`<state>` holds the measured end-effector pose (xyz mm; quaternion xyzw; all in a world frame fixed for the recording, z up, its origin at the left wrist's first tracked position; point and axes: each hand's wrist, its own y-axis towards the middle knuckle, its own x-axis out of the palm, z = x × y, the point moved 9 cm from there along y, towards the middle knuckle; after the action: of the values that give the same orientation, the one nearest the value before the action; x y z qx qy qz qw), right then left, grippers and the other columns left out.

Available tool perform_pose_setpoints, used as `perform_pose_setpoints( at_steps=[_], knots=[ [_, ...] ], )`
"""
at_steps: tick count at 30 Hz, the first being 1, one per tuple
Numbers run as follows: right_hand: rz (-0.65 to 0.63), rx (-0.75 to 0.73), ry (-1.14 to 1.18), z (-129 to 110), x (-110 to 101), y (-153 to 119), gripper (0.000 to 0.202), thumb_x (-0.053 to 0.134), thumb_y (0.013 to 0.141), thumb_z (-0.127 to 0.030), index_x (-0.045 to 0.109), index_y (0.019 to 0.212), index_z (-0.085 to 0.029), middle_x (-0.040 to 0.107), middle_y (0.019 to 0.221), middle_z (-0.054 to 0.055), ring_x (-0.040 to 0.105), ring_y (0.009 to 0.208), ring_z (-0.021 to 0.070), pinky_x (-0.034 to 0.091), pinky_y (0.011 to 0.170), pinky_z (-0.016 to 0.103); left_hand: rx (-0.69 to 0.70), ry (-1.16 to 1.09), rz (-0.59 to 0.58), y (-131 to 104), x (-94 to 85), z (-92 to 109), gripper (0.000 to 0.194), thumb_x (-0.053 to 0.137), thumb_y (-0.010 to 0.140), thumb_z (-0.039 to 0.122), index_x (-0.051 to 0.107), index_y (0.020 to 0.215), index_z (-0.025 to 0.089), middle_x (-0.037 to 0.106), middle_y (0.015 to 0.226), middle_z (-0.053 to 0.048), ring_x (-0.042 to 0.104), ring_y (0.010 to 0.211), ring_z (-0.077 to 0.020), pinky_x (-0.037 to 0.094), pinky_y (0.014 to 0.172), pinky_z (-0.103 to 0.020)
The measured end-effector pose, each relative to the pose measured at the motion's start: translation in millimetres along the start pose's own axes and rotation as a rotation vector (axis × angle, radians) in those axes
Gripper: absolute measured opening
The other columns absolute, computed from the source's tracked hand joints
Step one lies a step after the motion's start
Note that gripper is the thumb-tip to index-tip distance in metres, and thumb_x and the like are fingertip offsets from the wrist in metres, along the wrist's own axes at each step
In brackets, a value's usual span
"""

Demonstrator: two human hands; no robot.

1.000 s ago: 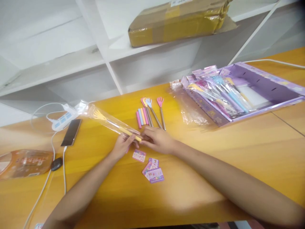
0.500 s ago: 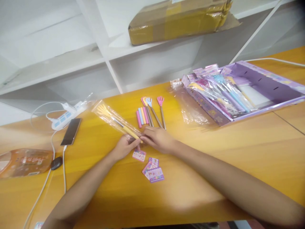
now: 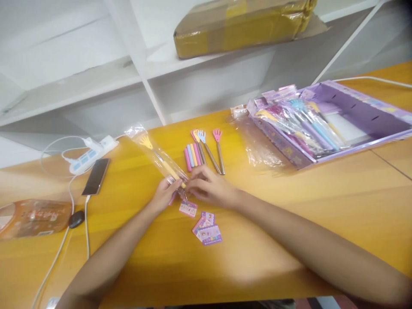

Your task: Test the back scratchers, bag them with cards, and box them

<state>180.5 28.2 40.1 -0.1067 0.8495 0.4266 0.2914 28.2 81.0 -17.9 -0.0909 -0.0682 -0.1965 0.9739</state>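
Observation:
A yellow back scratcher [image 3: 169,168] lies inside a clear plastic bag [image 3: 160,151], its claw end pointing up and left. My left hand [image 3: 165,194] grips the lower end of the bag and handle. Fingers curled, my right hand [image 3: 209,186] is at the bag's lower end; what its fingertips pinch is too small to make out. Just below the hands lies a small printed card [image 3: 188,208], and a few more cards [image 3: 210,234] overlap nearby. Beyond my right hand are several coloured handles [image 3: 192,156] and several loose claw rods, one with a pink claw [image 3: 217,135].
A purple box [image 3: 354,103] holding bagged scratchers [image 3: 309,124] stands at the right, empty plastic bags [image 3: 262,146] beside it. On the left are a power strip [image 3: 93,155], phone [image 3: 95,177], cables and an orange package [image 3: 35,217]. A cardboard box [image 3: 238,30] sits on the shelf.
The bagged scratcher has tilted more upright, and its lower end has shifted slightly up and left. My left hand has turned with it. My right fingers have lifted and curled.

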Motion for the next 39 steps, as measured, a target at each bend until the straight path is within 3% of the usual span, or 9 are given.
perform_pose_setpoints(
  at_steps=[2,8,17,20,24,31,39],
  knots=[
    [-0.009,-0.074,-0.022,-6.7,0.6,-0.6,0.006,0.067,0.105,-0.022,0.07,0.11,-0.025,0.06,0.121,0.008,0.065,0.084,0.0132,0.057,0.068,0.026,-0.008,0.028,-0.023,-0.7,2.0,0.4,0.055,0.088,0.081,0.064,0.072,0.099,0.015,0.071,0.075,-0.002,0.065,0.058,-0.0161,0.055,0.056,-0.028],
    [0.055,-0.16,0.003,-16.3,-9.4,3.3,0.004,0.067,0.107,-0.024,0.069,0.109,-0.023,0.073,0.109,0.006,0.071,0.095,0.0178,0.059,0.081,0.031,0.038,0.296,-0.23,-8.4,20.0,7.1,0.05,0.073,0.095,0.065,0.067,0.089,0.016,0.067,0.075,-0.002,0.063,0.067,-0.0164,0.053,0.066,-0.028],
    [-0.102,0.024,0.107,-5.6,0.2,7.0,0.013,0.064,0.109,-0.034,0.064,0.101,-0.023,0.071,0.1,0.006,0.068,0.089,0.0188,0.053,0.074,0.031,0.117,0.419,-0.301,-12.4,27.5,15.4,0.049,0.06,0.103,0.064,0.067,0.094,0.016,0.064,0.087,-0.005,0.061,0.082,-0.0199,0.053,0.077,-0.031],
    [-0.118,0.072,0.128,-1.7,1.5,5.2,0.015,0.065,0.108,-0.034,0.062,0.097,-0.023,0.069,0.096,0.005,0.064,0.082,0.0171,0.048,0.069,0.029,0.117,0.436,-0.342,-15.8,30.1,13.2,0.05,0.064,0.099,0.067,0.067,0.097,0.017,0.064,0.089,-0.006,0.061,0.085,-0.0217,0.054,0.081,-0.033],
    [-0.103,0.127,0.153,3.7,0.6,3.8,0.017,0.066,0.107,-0.035,0.06,0.097,-0.022,0.066,0.092,0.003,0.059,0.074,0.0151,0.043,0.065,0.027,0.069,0.597,-0.29,-17.0,22.5,3.5,0.043,0.087,0.083,0.052,0.066,0.097,0.018,0.066,0.085,-0.004,0.06,0.08,-0.0203,0.052,0.075,-0.031],
    [-0.114,0.146,0.149,6.1,3.4,3.0,0.016,0.064,0.107,-0.031,0.058,0.095,-0.022,0.064,0.089,0.002,0.057,0.072,0.0141,0.041,0.064,0.026,0.138,0.63,-0.313,-16.7,24.5,5.5,0.021,0.067,0.096,0.038,0.065,0.098,0.017,0.062,0.084,-0.002,0.056,0.076,-0.0175,0.048,0.072,-0.029],
    [-0.066,0.166,0.14,8.4,1.4,3.0,0.019,0.066,0.104,-0.03,0.056,0.09,-0.023,0.063,0.083,0.0,0.054,0.069,0.0135,0.038,0.061,0.025,0.099,0.689,-0.222,-17.2,24.2,9.1,0.025,0.077,0.088,0.039,0.061,0.089,0.019,0.063,0.079,-0.001,0.056,0.074,-0.018,0.046,0.07,-0.029]
  ],
)
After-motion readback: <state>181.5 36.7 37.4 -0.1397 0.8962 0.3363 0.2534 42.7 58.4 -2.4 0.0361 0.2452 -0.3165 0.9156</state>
